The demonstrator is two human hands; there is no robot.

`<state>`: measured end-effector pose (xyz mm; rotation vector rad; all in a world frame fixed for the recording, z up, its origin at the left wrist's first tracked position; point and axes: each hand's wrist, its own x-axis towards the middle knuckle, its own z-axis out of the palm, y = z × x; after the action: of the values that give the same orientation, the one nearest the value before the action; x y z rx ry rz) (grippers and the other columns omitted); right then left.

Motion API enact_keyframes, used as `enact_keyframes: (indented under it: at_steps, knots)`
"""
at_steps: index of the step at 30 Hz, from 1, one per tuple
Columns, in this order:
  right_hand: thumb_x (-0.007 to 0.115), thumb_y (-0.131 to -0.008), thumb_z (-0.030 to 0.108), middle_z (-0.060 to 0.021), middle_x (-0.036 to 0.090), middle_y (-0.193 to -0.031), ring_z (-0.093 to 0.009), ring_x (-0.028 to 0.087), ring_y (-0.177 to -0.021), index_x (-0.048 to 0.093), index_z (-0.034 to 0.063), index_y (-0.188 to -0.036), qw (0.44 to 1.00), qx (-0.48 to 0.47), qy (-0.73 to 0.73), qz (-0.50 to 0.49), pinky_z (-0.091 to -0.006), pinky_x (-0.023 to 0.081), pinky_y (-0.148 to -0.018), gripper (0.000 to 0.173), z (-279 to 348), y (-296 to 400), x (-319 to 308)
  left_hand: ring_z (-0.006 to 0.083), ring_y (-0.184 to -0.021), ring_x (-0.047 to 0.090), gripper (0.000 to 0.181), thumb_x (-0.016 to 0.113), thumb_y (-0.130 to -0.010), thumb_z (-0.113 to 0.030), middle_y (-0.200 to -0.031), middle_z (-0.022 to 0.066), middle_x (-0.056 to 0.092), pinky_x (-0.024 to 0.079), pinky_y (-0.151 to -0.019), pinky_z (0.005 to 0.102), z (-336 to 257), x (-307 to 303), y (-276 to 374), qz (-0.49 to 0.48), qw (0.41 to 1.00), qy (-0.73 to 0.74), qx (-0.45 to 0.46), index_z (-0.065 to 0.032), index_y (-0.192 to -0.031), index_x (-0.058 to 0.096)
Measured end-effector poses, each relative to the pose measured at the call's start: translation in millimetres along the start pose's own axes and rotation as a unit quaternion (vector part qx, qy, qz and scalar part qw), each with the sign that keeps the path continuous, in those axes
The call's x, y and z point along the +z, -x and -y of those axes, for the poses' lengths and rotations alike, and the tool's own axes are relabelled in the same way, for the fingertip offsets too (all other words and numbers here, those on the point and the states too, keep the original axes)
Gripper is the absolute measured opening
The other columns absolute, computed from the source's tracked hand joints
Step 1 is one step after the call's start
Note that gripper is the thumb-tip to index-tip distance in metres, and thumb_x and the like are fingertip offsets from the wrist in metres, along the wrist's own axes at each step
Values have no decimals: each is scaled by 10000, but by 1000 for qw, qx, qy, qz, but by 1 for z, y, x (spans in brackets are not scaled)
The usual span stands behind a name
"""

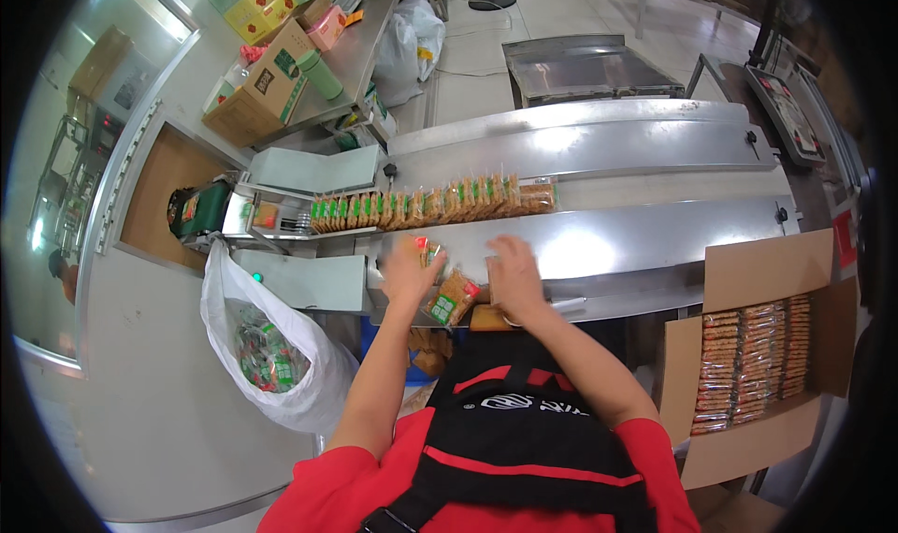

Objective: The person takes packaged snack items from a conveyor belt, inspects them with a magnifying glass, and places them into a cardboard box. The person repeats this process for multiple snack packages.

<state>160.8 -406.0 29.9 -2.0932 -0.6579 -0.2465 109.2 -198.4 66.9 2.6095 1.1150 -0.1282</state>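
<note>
My left hand (408, 272) is over the metal ledge in front of the conveyor, partly blurred. A clear-wrapped snack packet with a red label (422, 244) shows between its thumb and fingers. Close to its right, another packet with red and green labels (452, 298) lies tilted on the ledge. My right hand (518, 280) is palm down farther right, its fingers bent over a brownish packet edge (494, 280); its grip on that is hidden. Beyond both hands, a row of upright packets (421, 205) fills the conveyor channel, with a few lying flat at its right end.
A white sack of wrappers (280, 407) hangs at left, near the conveyor's green belt end (205, 210). At right stands an open carton (761, 259) packed with snack rows. A knife-like tool (567, 304) lies by my right wrist. Cartons (263, 84) and a green bottle (319, 74) are on the back table.
</note>
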Motion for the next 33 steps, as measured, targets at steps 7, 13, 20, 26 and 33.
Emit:
enact_keyframes:
  at_steps: [7,13,20,26,33]
  knots:
    - [668,-950,191,-170,713,-1080,-385,678,-1010,659,55,-1194,971,238,-5,39,-479,540,-874,279,-44,-2,-55,408,-1295,499,877,816,-774,-493,-1429,208,443,495,-979,553,15,53,-30,-108,992,41,57,-157,-1493,442]
    - [692,-932,429,-172,747,-902,-382,730,-850,662,49,-1114,947,274,64,154,-493,564,-763,423,-44,28,-61,489,-1270,479,827,804,-758,-436,-1415,202,371,495,-994,554,4,25,-34,-14,999,22,33,-246,-1470,429]
    - [856,-791,305,-188,702,-1037,-401,691,-958,527,44,-1237,958,211,106,166,-502,536,-829,613,3,39,-44,423,-1265,496,690,793,-755,-319,-1402,157,399,512,-974,544,-5,22,-40,-49,997,20,55,-214,-1367,492]
    - [771,-777,81,-147,587,-1052,-374,622,-933,613,60,-1112,998,54,1,-19,-484,501,-804,371,-1,40,-41,383,-1245,516,717,785,-709,-226,-1378,112,448,541,-911,554,71,-22,-22,-230,971,-45,42,-215,-1363,491]
    - [766,-715,6,-137,569,-1020,-362,583,-967,631,59,-1067,997,-2,-41,-60,-460,493,-824,380,20,27,-47,392,-1287,497,771,774,-765,-241,-1409,136,440,474,-990,608,186,-33,-47,-159,976,-95,-118,-189,-1450,424]
